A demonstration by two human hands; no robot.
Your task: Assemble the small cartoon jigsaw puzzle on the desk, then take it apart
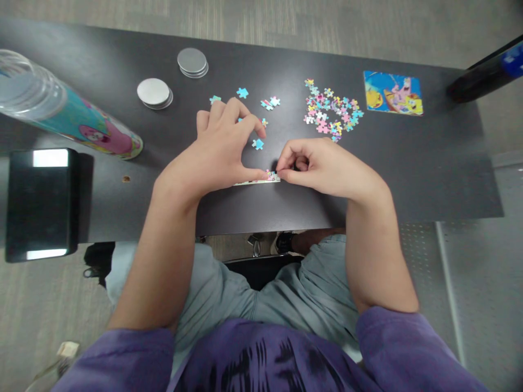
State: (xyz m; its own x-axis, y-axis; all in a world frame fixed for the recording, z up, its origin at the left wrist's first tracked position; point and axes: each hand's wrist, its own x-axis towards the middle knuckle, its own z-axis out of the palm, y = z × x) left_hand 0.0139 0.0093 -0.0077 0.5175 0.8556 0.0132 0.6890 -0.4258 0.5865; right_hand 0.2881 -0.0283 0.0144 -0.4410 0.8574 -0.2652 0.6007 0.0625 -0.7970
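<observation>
My left hand (224,144) arches over the table, thumb and fingers spread apart. Its thumb tip rests on a narrow strip of joined puzzle pieces (261,182) with a pale lower edge; the hand hides part of this strip. At the strip's right end, my right hand (314,166) pinches a small puzzle piece (277,177) between thumb and forefinger, the other fingers curled in. Whether that piece is locked into the strip I cannot tell. A loose blue piece (257,144) lies just above, between the hands.
Several loose pieces (242,93) lie beyond my left hand. A pile of mixed pieces (322,128) sits right of centre, near a cartoon picture card (393,93). Stacked round discs (153,91), a tall cartoon-printed tube (93,128) and a black tablet-like device (41,201) occupy the left. A dark bottle-like object (478,76) stands far right.
</observation>
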